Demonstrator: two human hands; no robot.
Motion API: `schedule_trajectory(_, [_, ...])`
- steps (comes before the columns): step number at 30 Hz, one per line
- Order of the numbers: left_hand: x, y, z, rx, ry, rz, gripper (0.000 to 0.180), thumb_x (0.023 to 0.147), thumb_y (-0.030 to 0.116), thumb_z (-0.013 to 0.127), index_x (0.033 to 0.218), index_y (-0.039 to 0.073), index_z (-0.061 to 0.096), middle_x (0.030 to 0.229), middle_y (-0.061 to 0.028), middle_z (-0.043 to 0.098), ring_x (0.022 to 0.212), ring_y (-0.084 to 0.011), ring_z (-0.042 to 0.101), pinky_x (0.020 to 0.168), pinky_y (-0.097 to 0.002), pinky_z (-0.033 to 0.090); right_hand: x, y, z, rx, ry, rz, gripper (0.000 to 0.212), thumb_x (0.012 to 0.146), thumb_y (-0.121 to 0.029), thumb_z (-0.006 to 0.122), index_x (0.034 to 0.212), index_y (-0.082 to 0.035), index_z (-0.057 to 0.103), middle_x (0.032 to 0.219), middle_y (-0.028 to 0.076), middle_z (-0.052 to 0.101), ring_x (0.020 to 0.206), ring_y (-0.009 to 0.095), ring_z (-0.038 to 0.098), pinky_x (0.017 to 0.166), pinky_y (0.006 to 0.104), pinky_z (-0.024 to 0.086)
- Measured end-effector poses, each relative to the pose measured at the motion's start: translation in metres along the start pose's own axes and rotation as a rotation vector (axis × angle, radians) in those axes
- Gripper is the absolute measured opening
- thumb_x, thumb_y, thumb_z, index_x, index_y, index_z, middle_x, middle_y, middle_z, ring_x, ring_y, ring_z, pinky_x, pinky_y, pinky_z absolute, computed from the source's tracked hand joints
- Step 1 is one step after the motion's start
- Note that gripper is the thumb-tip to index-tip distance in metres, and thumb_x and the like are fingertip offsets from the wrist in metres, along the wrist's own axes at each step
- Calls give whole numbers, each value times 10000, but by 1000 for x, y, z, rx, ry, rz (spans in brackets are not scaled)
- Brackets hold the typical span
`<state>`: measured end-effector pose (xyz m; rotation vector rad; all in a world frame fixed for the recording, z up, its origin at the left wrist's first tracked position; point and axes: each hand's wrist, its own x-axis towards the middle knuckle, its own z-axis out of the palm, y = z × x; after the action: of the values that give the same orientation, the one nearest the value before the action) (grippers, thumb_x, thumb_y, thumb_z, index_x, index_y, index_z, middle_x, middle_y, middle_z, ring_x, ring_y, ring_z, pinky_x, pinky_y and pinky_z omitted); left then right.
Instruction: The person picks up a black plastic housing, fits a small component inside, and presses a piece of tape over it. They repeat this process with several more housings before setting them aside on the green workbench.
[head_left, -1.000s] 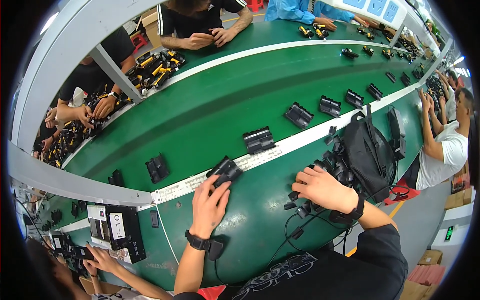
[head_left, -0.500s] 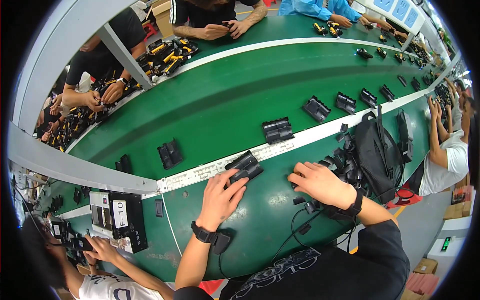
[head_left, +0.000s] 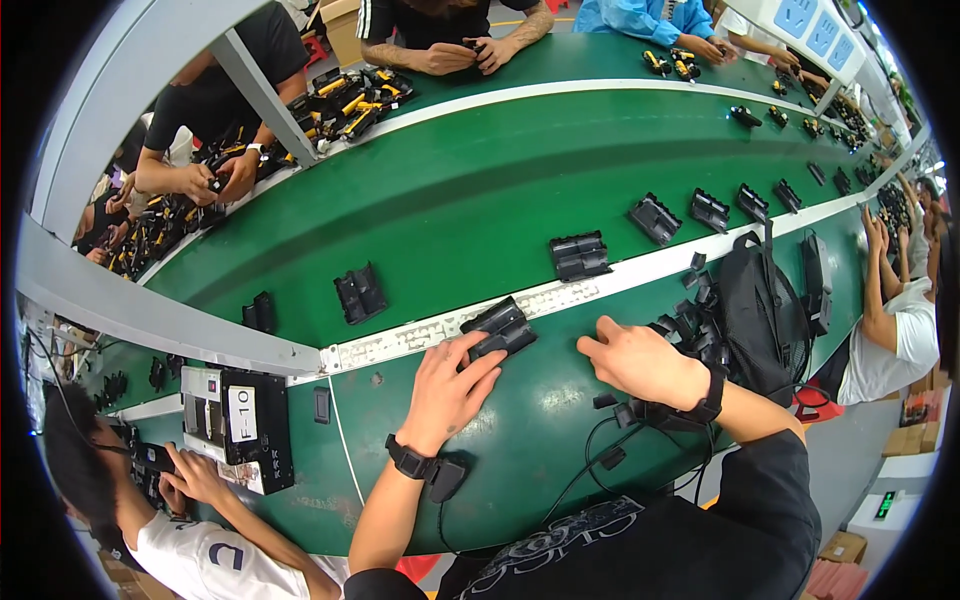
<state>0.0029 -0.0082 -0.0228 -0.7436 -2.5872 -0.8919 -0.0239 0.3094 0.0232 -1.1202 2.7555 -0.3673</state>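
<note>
My left hand (head_left: 447,392) grips the near edge of a black plastic housing (head_left: 508,322), its fingers and thumb bent against it. The housing is tilted, lying across the white metal rail at the edge of the green belt. To the right, my right hand (head_left: 640,362) hovers over the green worktop with its fingers curled in; whatever they hold, if anything, is hidden. Beside that hand lies a pile of small black plastic pieces (head_left: 705,335), with a few loose ones nearer me.
Several similar housings, such as one (head_left: 580,257), lie along the green belt (head_left: 430,190). A black mesh bag (head_left: 765,320) sits right of the pile, cables (head_left: 580,460) trail below. At left stand a boxy machine (head_left: 235,425) and a grey post. Co-workers sit across and at both sides.
The whole view has shifted slightly. My right hand's fingers have curled in more, hiding a dark bit that showed at their tips. My left hand keeps its grip on the housing.
</note>
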Motion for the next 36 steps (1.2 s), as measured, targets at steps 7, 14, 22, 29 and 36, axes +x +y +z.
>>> schedule_trajectory(7, [-7, -9, -1, 39, 29, -14, 295, 886, 128, 827, 1177, 170, 802, 1334, -42, 680, 890, -232, 623, 860, -396, 529, -8, -10, -11, 67, 4, 76, 162, 955, -82, 694, 1071, -47, 587, 973, 175, 591, 771, 408, 668, 679, 496, 577])
schedule_trajectory(14, [-14, -11, 4, 49, 16, 31, 304, 924, 166, 800, 1226, 190, 769, 1371, -34, 654, 927, -233, 623, 853, -401, 526, 1, -13, -19, 298, 117, 86, 153, 948, -14, 703, 1093, -26, 654, 1030, 176, 650, 883, 415, 688, 764, 505, 576])
schedule_trajectory(22, [-15, -8, 9, 0, 66, 39, 297, 937, 182, 791, 1233, 196, 763, 1366, -31, 658, 935, -242, 621, 859, -409, 527, 5, 14, -10, 125, 249, 100, 71, 931, 21, 703, 991, -16, 697, 1020, 166, 669, 892, 409, 689, 774, 467, 562])
schedule_trajectory(29, [-7, -10, 6, -52, -10, 71, 259, 944, 184, 785, 1199, 192, 741, 1369, -43, 651, 1031, -288, 642, 881, -434, 523, 0, 31, -31, 260, 197, 152, 100, 928, -2, 739, 1015, -6, 691, 979, 149, 673, 857, 387, 683, 771, 432, 554])
schedule_trajectory(36, [-1, -13, 1, -40, -22, 19, 270, 908, 145, 813, 1174, 189, 801, 1370, -18, 688, 940, -260, 616, 857, -415, 520, 25, 34, -9, 24, 221, 79, 112, 955, -100, 755, 1027, -55, 681, 993, 108, 660, 906, 352, 695, 794, 424, 573])
